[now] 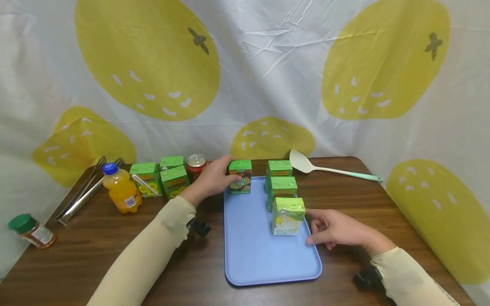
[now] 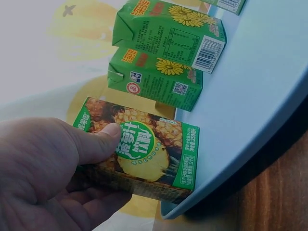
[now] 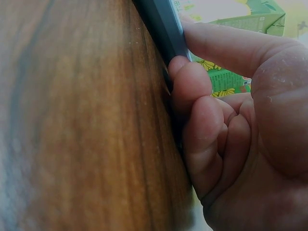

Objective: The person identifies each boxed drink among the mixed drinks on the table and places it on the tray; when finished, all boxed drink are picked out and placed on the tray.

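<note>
My left hand (image 1: pixel 214 178) grips a green juice box (image 1: pixel 246 185) at the far left corner of a blue tray (image 1: pixel 260 259). In the left wrist view the box's pineapple picture (image 2: pixel 139 166) faces the camera, with the thumb over its front and fingers beneath. On the tray's right side, a row holds two green juice boxes (image 1: pixel 284 191) with yellow flowers and a paler yellow-green carton (image 1: pixel 289 221) nearest me. My right hand (image 1: pixel 338 229) pinches the tray's right rim (image 3: pixel 166 29), thumb on top and fingers curled at the outer side.
Left of the tray stand several green juice boxes (image 1: pixel 174 180), a red can (image 1: pixel 196 163) and an orange drink bottle (image 1: pixel 122 191). Metal tongs (image 1: pixel 82 197) and a green-lidded spice jar (image 1: pixel 34 231) lie farther left. A pale spatula (image 1: pixel 302 162) lies behind the tray at right.
</note>
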Motion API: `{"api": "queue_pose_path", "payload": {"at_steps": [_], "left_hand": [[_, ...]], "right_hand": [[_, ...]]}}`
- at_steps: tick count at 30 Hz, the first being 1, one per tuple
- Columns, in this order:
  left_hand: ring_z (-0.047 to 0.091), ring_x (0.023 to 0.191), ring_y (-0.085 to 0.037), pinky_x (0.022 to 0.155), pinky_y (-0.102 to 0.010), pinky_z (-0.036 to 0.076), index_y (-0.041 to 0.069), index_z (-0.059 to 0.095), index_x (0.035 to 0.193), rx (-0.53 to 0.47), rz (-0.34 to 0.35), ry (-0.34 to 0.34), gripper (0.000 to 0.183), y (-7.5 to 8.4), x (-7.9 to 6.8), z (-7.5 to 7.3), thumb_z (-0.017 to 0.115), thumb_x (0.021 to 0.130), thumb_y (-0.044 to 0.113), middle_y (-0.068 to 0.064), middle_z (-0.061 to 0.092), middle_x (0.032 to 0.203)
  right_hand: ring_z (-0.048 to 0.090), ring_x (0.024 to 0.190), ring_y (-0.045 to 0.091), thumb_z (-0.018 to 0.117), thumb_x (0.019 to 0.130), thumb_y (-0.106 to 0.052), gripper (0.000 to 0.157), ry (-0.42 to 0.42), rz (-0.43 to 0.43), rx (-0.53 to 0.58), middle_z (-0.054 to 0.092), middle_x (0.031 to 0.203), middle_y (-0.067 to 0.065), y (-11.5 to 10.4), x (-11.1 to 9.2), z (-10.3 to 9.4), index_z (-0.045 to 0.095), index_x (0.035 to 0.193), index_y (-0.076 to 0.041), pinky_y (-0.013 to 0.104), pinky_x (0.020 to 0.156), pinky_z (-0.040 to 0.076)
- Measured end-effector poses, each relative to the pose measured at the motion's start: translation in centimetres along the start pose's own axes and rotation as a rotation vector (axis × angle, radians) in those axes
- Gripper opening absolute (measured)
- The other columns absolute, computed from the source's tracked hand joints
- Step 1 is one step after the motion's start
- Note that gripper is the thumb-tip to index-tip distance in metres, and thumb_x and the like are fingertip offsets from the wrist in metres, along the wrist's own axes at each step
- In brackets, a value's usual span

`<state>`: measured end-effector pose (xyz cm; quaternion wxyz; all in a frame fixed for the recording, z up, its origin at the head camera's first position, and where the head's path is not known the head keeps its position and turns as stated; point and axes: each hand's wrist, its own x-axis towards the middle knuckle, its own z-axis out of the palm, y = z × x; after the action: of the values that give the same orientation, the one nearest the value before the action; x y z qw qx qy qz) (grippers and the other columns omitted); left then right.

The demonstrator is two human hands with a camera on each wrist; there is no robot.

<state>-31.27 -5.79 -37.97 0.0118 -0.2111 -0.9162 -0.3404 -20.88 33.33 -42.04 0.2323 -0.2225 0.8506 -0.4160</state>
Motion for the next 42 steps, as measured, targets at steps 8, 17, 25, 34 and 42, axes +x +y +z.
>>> {"api": "queue_pose_path", "payload": {"at_steps": [8,17,25,34,42], "left_hand": [[0.065,0.135,-0.035,0.111,-0.054,0.053,0.007,0.059,0.153,-0.009,0.001,0.002,0.058,-0.1,0.3,0.3,0.083,0.104,0.026,-0.014,0.068,0.147],[0.066,0.131,-0.033,0.108,-0.053,0.054,0.009,0.059,0.155,-0.012,0.000,0.022,0.061,-0.3,0.1,0.4,0.085,0.103,0.027,-0.013,0.068,0.146],[0.053,0.150,-0.038,0.121,-0.056,0.045,0.002,0.051,0.163,0.036,0.020,0.035,0.073,0.1,-0.3,0.0,0.084,0.103,0.029,-0.019,0.057,0.161],[0.058,0.143,-0.038,0.118,-0.055,0.048,-0.002,0.056,0.157,0.055,0.165,0.109,0.065,0.2,-1.2,-0.9,0.083,0.104,0.024,-0.020,0.062,0.153],[0.059,0.143,-0.039,0.115,-0.057,0.050,-0.002,0.058,0.155,0.067,0.268,0.184,0.066,0.8,-3.2,-2.2,0.085,0.102,0.023,-0.021,0.063,0.154]], "right_hand": [[0.061,0.054,0.018,0.090,0.096,-0.021,0.093,-0.003,0.001,-0.003,0.066,0.079,0.005,-0.3,-0.1,-0.1,0.037,0.166,0.009,0.028,0.050,0.050],[0.060,0.055,0.018,0.090,0.096,-0.022,0.093,-0.007,0.010,0.001,0.066,0.080,0.005,-0.4,-0.1,0.0,0.038,0.166,0.008,0.028,0.050,0.050],[0.061,0.055,0.018,0.090,0.096,-0.021,0.093,-0.010,0.016,0.008,0.066,0.080,0.005,-0.3,0.0,0.0,0.038,0.166,0.009,0.028,0.050,0.050],[0.061,0.054,0.018,0.091,0.095,-0.023,0.093,-0.004,0.006,-0.011,0.066,0.079,0.005,-0.3,-0.1,0.0,0.038,0.165,0.011,0.029,0.049,0.050],[0.062,0.054,0.017,0.091,0.095,-0.027,0.094,-0.005,0.010,-0.048,0.068,0.080,0.005,-0.1,0.0,-0.1,0.039,0.163,0.011,0.029,0.049,0.051]]}}
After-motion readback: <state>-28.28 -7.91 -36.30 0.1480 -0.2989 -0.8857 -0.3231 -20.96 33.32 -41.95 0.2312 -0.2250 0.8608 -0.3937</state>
